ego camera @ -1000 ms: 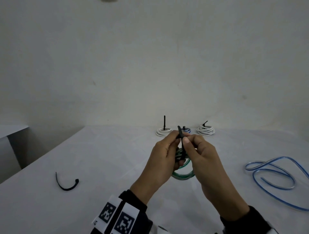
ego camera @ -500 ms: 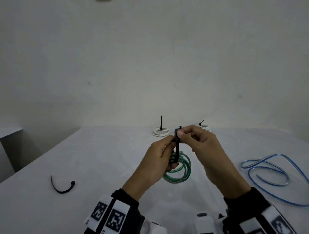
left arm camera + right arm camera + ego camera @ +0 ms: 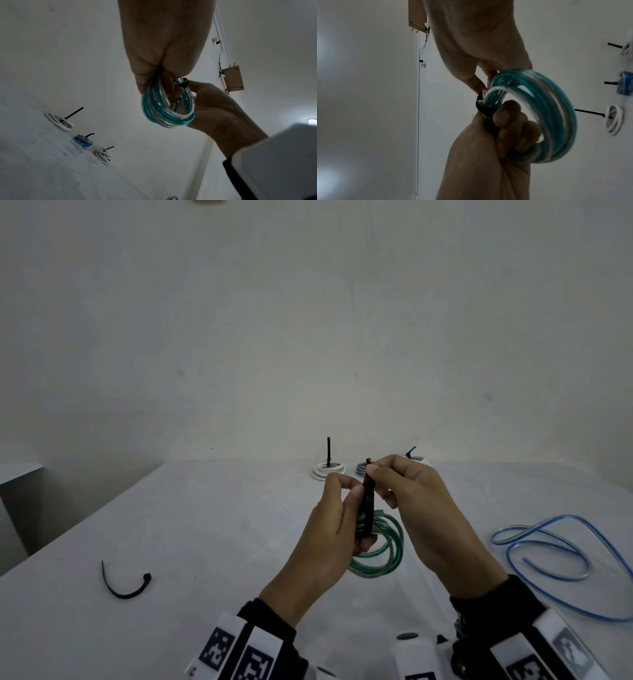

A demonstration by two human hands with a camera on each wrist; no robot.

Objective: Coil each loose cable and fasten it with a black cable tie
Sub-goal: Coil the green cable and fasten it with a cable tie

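Presently, the left hand (image 3: 330, 529) holds the green cable coil (image 3: 383, 546) above the table (image 3: 205, 542), its lower fingers curled through the loops, while thumb and forefinger pinch the black cable tie (image 3: 368, 508) wrapped round them. The right hand (image 3: 414, 505) pinches the tie's upper end between thumb and fingertips. The coil looks light and springy; its glossy loops would likely fan apart if released, so the sound hold is across all strands, just beside the tie. The tie appears thin and flexible, best taken near its tip. On the table, three bound coils (image 3: 328, 470) stand at the far edge, a loose blue cable (image 3: 548, 549) lies to the right and a spare tie (image 3: 123, 583) to the left.
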